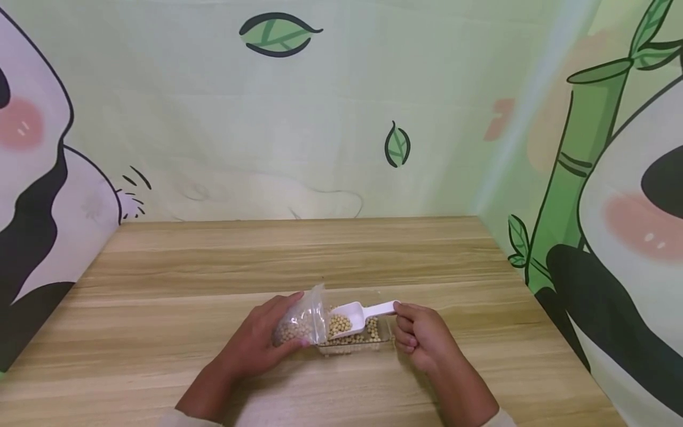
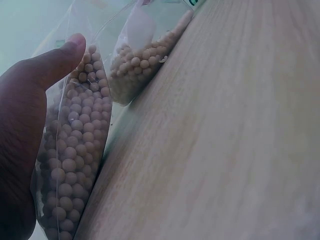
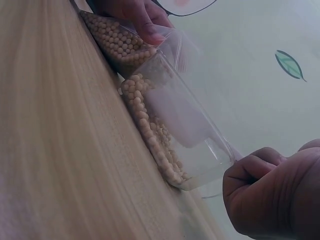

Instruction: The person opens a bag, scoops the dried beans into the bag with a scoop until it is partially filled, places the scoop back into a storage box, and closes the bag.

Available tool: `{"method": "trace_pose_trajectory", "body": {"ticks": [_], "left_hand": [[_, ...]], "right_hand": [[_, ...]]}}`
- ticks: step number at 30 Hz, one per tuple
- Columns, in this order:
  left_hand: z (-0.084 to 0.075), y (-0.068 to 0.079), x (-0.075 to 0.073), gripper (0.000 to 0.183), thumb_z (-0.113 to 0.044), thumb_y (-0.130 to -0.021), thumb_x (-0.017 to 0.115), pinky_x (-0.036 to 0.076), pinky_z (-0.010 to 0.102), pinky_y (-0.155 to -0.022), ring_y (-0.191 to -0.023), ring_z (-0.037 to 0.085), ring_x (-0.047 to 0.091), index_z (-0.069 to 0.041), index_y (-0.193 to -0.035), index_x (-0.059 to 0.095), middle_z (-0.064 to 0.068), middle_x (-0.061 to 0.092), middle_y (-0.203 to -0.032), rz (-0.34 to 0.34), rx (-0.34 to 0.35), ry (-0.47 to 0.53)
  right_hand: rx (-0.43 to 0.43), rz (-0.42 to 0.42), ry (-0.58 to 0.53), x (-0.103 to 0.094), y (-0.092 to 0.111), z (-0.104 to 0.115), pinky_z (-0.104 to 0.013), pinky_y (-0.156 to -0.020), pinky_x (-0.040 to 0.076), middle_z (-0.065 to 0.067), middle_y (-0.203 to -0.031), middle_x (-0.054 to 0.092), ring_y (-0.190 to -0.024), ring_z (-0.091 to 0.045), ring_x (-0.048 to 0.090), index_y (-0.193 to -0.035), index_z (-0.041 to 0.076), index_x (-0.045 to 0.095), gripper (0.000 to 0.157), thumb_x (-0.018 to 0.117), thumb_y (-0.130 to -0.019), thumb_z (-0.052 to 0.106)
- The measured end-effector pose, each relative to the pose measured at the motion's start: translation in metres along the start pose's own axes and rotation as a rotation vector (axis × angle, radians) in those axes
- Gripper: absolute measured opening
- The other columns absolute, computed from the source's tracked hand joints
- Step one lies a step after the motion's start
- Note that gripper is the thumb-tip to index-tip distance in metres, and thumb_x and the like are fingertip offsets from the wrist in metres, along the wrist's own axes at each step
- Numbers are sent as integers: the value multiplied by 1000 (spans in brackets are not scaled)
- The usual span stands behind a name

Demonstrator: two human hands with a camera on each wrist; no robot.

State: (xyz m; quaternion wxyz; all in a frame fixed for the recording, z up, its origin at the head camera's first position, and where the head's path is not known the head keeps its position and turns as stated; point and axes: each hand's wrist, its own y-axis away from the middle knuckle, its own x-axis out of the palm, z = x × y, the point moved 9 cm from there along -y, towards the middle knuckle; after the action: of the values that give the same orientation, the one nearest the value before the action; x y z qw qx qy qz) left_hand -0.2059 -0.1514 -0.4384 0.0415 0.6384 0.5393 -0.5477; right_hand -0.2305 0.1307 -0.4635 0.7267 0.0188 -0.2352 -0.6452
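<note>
A clear zip bag [image 1: 301, 320] partly filled with round beige beans, which look like soybeans, is gripped by my left hand [image 1: 256, 341]. Its thumb lies across the bag's front in the left wrist view. The bag's mouth leans against the left end of a clear plastic box [image 3: 200, 175] that holds more beans [image 3: 145, 125]. My right hand [image 1: 427, 338] pinches the handle end of a white scoop [image 1: 358, 314]. The scoop's bowl is inside the box and carries some beans [image 1: 340, 324], close to the bag's mouth.
Under everything is a light wood-grain table [image 1: 288, 255]. Behind it hangs a pale green backdrop [image 1: 187, 118] with printed leaves, and panda and bamboo drawings at the sides.
</note>
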Motion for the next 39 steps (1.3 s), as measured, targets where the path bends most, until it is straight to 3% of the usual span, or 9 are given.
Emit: {"method": "trace_pose_trajectory", "body": {"ticks": [16, 27, 39], "left_hand": [[0, -1, -1, 81, -40, -92, 88, 60, 48, -94, -115, 22, 72, -8, -158, 54, 6, 74, -133, -8, 19, 25], [-2, 0, -2, 79, -44, -94, 85, 60, 44, -89, -109, 19, 71, -7, -157, 55, 5, 74, -128, -24, 36, 14], [-1, 0, -1, 79, -44, -94, 85, 60, 46, -91, -110, 21, 72, -7, -157, 55, 6, 75, -128, -23, 36, 11]], "right_hand": [[15, -24, -98, -4, -1, -1, -17, -48, 23, 13, -54, 28, -45, -1, 28, -91, 9, 55, 36, 35, -120, 19], [-34, -85, -185, -11, -2, 4, -17, -50, 22, 13, -53, 29, -45, -2, 29, -88, 10, 58, 41, 36, -120, 21], [-73, 19, -219, 2, 1, 11, -18, -52, 20, 11, -55, 26, -46, -3, 28, -91, 9, 56, 34, 39, -119, 18]]}}
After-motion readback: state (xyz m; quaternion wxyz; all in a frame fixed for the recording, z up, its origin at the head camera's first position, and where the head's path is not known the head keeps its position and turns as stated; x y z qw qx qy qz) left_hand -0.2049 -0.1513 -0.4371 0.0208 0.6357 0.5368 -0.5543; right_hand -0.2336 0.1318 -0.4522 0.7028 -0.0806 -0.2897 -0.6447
